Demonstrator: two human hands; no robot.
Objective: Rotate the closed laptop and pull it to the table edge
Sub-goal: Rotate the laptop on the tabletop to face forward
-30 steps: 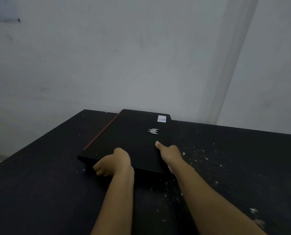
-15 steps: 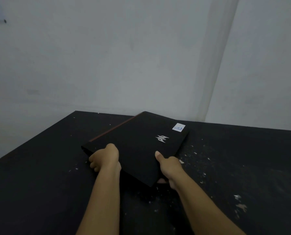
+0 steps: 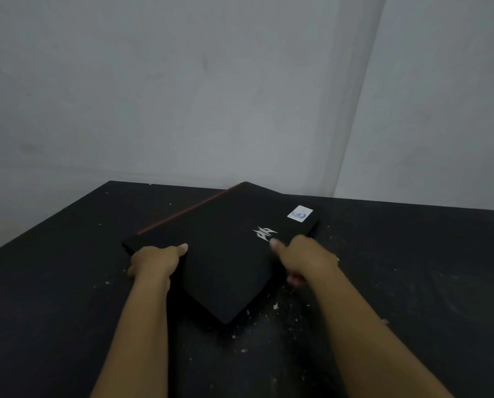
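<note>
A closed black laptop [image 3: 225, 254] with a silver logo, a white sticker and a red strip along its far-left edge lies on the black table [image 3: 67, 297], turned diagonally so one corner points toward me. My left hand [image 3: 156, 262] grips its left edge, thumb on the lid and fingers underneath. My right hand [image 3: 303, 258] grips the right edge the same way, thumb beside the logo. The laptop's near edges look slightly raised off the table.
White specks and flakes are scattered over the table, mostly right of the laptop. Grey walls meet in a corner just behind the table's far edge [image 3: 383, 201]. The table's left edge [image 3: 39, 225] runs diagonally.
The laptop has rotated clockwise, its near-right corner swinging toward me, and it has come closer. Both hands kept their grip on its edges and spread further apart.
</note>
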